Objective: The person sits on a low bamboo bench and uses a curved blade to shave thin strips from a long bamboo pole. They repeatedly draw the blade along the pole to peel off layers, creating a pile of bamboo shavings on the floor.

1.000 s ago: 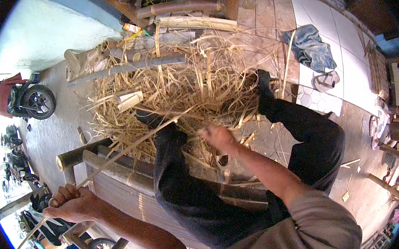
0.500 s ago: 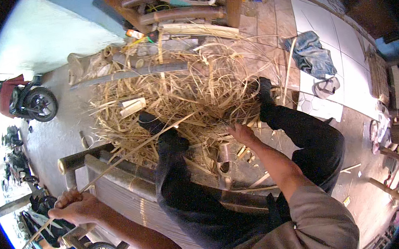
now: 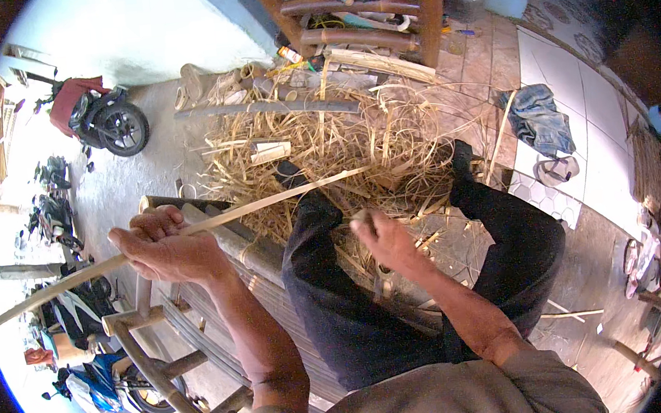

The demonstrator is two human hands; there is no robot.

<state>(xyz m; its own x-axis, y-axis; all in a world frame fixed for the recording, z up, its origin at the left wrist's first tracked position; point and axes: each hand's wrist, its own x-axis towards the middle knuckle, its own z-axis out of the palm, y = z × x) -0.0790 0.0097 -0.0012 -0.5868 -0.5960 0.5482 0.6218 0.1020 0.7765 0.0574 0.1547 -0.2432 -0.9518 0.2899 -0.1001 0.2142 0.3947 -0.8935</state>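
Observation:
My left hand (image 3: 165, 244) is closed around a long, thin bamboo strip (image 3: 275, 199). The strip slants from the left rim of the view up to the middle, its far end over a heap of shavings. Between my knees is my right hand (image 3: 384, 237), a closed fist below the strip and apart from it. A narrow dark shape seems to stick out from this fist, but it blends into the shavings and I cannot make it out. The pale, curly bamboo shavings (image 3: 387, 135) cover the floor around my feet.
I sit on a bamboo bench (image 3: 232, 246). A short, split bamboo piece (image 3: 271, 151) lies in the shavings. Beyond them stands a bamboo rack (image 3: 360, 6) with tools on top. Blue denim cloth (image 3: 539, 119) and a sandal (image 3: 555, 172) lie at right; a motorbike (image 3: 115, 127) stands at left.
My left hand has risen and come forward, lifting the bamboo strip with it. My right fist has shifted left, closer to my left knee. The whole view has also shifted.

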